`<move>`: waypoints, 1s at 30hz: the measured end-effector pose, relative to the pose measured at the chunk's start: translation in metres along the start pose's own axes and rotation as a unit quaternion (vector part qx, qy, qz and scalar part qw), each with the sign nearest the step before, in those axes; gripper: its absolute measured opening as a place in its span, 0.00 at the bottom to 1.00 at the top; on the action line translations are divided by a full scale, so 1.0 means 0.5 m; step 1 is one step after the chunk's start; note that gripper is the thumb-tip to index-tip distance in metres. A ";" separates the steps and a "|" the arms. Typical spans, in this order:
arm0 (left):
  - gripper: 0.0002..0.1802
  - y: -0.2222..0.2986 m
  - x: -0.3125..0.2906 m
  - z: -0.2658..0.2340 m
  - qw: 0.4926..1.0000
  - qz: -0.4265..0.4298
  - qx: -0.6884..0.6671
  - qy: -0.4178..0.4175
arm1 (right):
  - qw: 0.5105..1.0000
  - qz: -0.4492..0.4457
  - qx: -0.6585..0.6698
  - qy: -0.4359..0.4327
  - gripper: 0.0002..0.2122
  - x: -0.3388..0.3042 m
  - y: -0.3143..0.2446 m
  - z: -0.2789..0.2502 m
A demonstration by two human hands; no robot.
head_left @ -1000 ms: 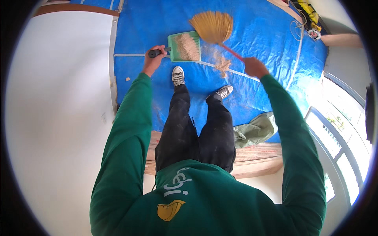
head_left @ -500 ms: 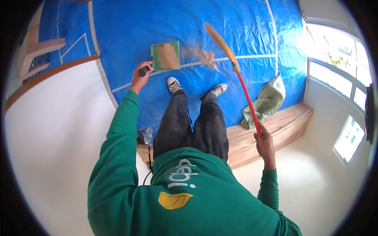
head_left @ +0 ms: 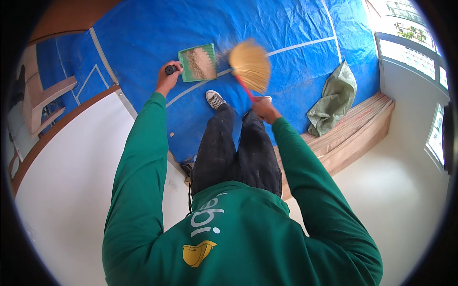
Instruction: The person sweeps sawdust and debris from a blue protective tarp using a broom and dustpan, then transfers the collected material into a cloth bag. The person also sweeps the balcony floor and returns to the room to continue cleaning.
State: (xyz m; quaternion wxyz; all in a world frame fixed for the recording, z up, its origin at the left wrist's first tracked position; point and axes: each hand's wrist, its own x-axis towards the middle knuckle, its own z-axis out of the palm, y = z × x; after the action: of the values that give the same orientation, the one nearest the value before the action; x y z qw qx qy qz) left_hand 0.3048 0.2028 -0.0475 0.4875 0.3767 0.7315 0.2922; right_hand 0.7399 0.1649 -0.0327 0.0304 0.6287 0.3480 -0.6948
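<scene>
My left hand (head_left: 169,76) grips the black handle of a green dustpan (head_left: 183,57), which rests on a blue tarp. A heap of sawdust (head_left: 201,64) lies in the pan. My right hand (head_left: 264,108) is closed round the red handle of a broom (head_left: 251,66) with a fan of yellow straw bristles. The bristles are down at the tarp, just right of the dustpan's open edge, and slightly blurred. They hide part of the floor there; a little loose dust shows between pan and broom.
The blue tarp (head_left: 296,90) covers the floor, with pale tape lines across it. On the right a green-grey sack (head_left: 334,97) leans by a stack of wooden boards (head_left: 353,124). A white panel (head_left: 81,148) stands at my left, with wooden pieces (head_left: 50,97) beyond it.
The broom has swung down and inward, its bristles now spread beside the dustpan where loose sawdust lay. My right hand has come forward and left. The dustpan stays nearly in place.
</scene>
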 end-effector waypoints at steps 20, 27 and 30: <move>0.08 0.060 -0.002 -0.041 0.999 0.027 -0.031 0.005 | 0.975 0.039 -0.129 0.176 0.25 -0.613 -0.267 -0.239; 0.08 0.046 0.039 -0.005 0.999 0.039 -0.026 -0.001 | 0.972 0.028 0.020 0.231 0.23 -0.304 -0.114 -0.269; 0.08 0.030 0.052 0.012 0.999 0.025 -0.035 0.013 | 0.974 0.018 0.199 0.105 0.21 -0.118 -0.071 -0.261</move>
State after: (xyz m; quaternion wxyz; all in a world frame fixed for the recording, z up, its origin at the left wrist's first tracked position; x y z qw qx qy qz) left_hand 0.3080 0.2331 -0.0506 0.4831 0.3737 0.7177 0.3345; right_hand 0.8462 0.2363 0.0399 -0.1194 0.6976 0.1924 -0.6798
